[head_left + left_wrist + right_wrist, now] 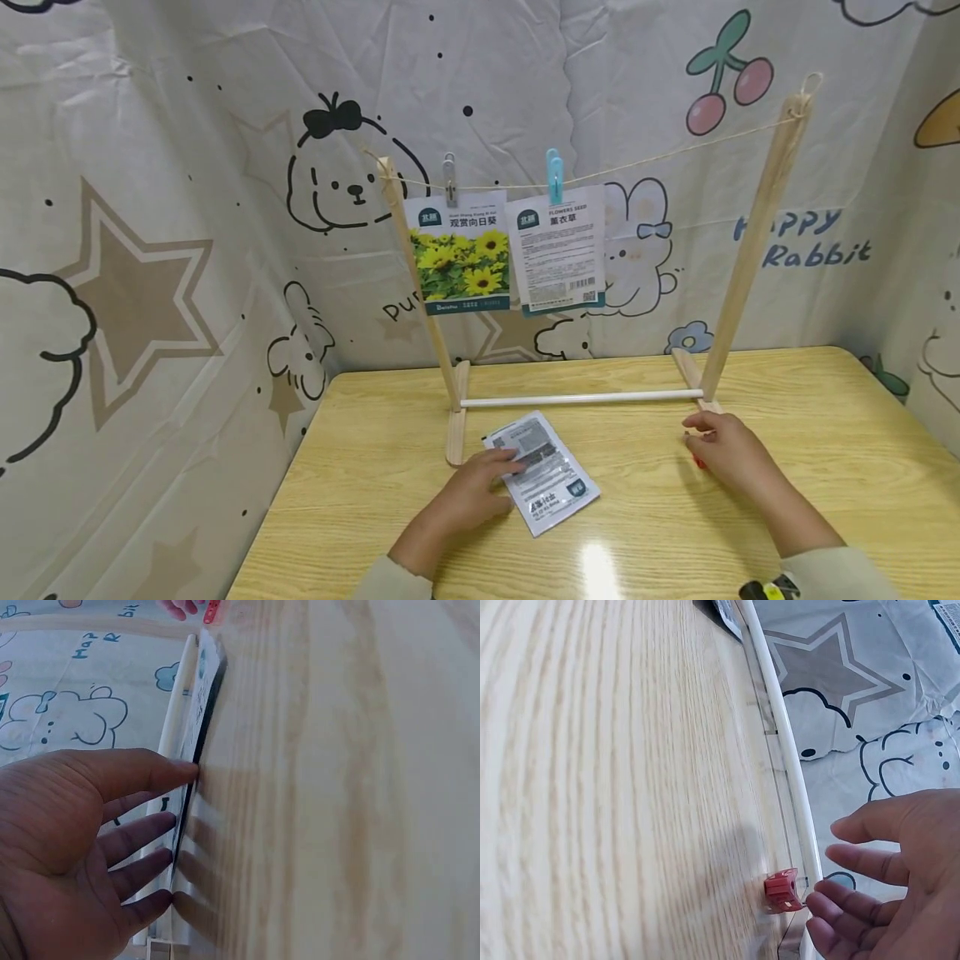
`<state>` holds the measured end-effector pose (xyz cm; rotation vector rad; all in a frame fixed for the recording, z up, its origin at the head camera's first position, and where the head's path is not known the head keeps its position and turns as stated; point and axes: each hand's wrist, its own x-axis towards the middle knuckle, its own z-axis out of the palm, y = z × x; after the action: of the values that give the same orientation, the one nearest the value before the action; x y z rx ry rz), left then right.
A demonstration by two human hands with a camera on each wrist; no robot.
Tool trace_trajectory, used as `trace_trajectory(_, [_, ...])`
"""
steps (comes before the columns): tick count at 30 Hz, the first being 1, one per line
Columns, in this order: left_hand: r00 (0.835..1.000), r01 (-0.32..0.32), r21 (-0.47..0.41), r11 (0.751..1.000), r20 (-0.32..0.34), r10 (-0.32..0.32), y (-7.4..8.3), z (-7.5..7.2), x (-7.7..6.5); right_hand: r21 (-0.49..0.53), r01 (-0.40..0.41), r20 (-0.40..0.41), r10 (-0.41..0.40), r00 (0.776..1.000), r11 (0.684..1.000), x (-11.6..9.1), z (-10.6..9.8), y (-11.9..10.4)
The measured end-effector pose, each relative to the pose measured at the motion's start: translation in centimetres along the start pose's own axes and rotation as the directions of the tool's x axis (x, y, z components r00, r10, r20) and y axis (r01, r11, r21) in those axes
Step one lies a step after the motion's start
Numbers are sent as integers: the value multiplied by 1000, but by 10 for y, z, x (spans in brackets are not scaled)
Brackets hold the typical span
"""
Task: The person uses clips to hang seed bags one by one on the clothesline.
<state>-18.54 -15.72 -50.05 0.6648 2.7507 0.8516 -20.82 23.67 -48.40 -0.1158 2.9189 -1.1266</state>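
Observation:
A silvery-white seed packet (558, 487) lies tilted on the table, printed with text and a dark picture. My left hand (474, 487) touches its left side with spread, relaxed fingers; the left wrist view shows the thumb and fingertips along the edge of the packet (201, 705). At the right, my right hand (731, 454) hovers over a small red clothespin (699, 461). In the right wrist view, loosely bent fingertips are beside the red clothespin (782, 890), with nothing visible between thumb and index finger.
A wooden stand with a left post (420, 275), a right post (757, 242) and a white crossbar (585, 399) holds a string. From it hang a sunflower packet (465, 258) under a grey clothespin (450, 181) and a text-covered packet (558, 250) under a blue clothespin (555, 177).

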Motion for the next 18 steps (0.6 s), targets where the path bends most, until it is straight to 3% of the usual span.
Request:
trace_trajectory(4, [997,-47,133,990,-49,54,-1,4,1,-46,15,-17,-15,1000,999,1,1,2])
trace_trajectory(9, [994,-46,220,974,-88,67,1,9,2,-99,40,-43,-45,998,994,1,4,5])
trace_trajectory(18, [997,-16,98,995,-80,24,7,10,6,-108,27,-55,-33,998,994,3,11,8])
